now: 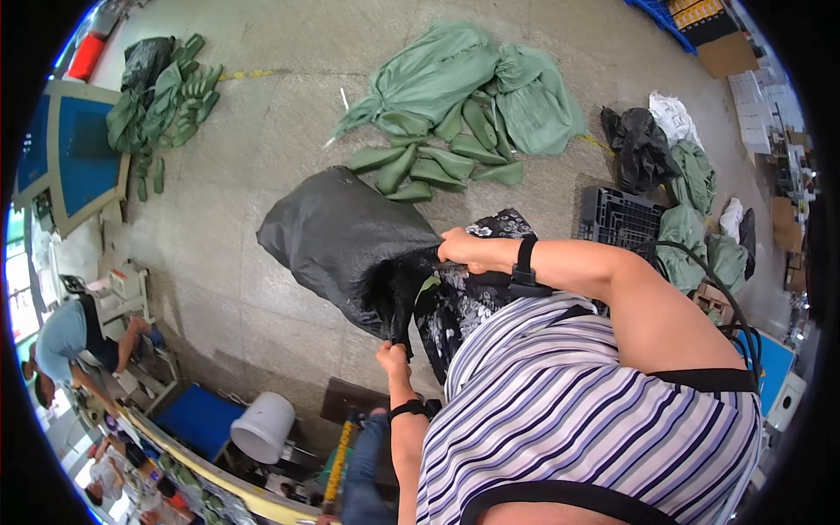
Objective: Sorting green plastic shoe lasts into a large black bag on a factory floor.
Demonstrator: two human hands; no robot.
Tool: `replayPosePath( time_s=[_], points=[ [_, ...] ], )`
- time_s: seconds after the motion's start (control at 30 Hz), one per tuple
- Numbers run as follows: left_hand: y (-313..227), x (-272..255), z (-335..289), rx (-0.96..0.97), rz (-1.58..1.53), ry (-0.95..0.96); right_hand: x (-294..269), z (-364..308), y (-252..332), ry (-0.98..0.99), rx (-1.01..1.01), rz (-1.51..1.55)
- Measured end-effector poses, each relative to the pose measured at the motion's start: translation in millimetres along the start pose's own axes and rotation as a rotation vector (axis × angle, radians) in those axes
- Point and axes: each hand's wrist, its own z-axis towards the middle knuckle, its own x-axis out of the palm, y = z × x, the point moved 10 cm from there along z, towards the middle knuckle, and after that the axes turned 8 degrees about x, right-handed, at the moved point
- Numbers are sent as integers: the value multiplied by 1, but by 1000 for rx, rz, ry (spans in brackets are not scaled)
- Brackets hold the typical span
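A large black plastic bag (324, 232) bulges out in front of me, its dark mouth turned toward my body. My left hand (391, 354) is closed on the near edge of the mouth. Farther right, my right hand (459, 249) grips the opposite edge, so the opening is stretched between both fists. What the bag holds is hidden in shadow. Just beyond it, several green shoe-shaped pieces (429, 166) lie loose on the floor beside large green woven sacks (446, 70).
At the right stand a black plastic crate (621, 219), a dark bag (643, 149) and green sacks (691, 175). More green pieces (192, 105) lie at the far left near a blue-topped table (83, 153). A white bucket (262, 427) and a seated person (66, 341) are lower left.
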Motion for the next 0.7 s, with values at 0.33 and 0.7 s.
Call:
replayPosePath(
  time_s=[0.33, 0.7],
  points=[
    [70, 59, -123, -122, 51, -178, -108, -47, -84, 127, 126, -303],
    [81, 223, -246, -84, -77, -202, -217, -27, -112, 98, -66, -538]
  ],
)
